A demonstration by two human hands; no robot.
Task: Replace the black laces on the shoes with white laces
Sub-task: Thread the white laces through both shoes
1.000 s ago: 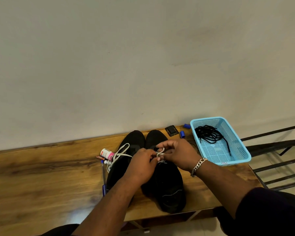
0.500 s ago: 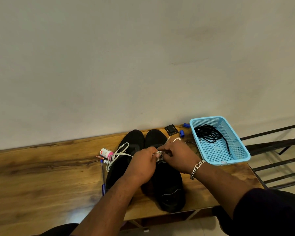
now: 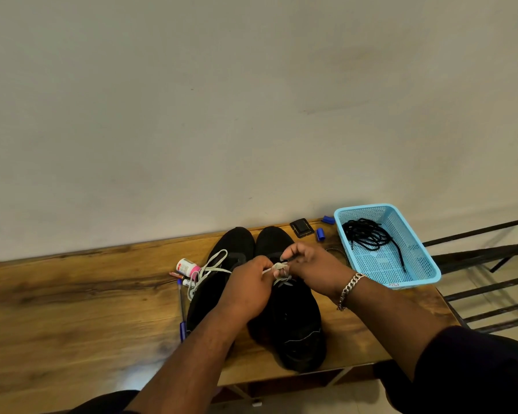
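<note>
left hand (image 3: 245,289): fingers curled, pinching a strand of the white lace (image 3: 277,268), over the throat of the right shoe (image 3: 287,312)
right hand (image 3: 313,264): fingers bent, pinching the same lace just across from the left fingertips; hands almost touching
white lace, right shoe: bunched between the two sets of fingertips, a short bit trailing just below them onto the tongue
white lace, left shoe (image 3: 219,282): loose loops (image 3: 210,268) lying just left of the left knuckles, not tied off as far as I can see
black laces (image 3: 367,236): heap in the blue basket (image 3: 416,279), well right of the right hand, so already off
step: likely knotting or snugging the lace on the right shoe; exact knot state hidden by fingers
handling: lace light, soft, floppy, likely slips if pinch loosens; take hold close to the knot, not at the free ends
shoes: soft uppers, may shift when the lace is pulled
room: clutter (small bottle (image 3: 187,267), pens (image 3: 181,306)) just left of the loose loops; basket to the right; table edge (image 3: 326,372) near the heels, toward the wrists; open wood far left
</note>
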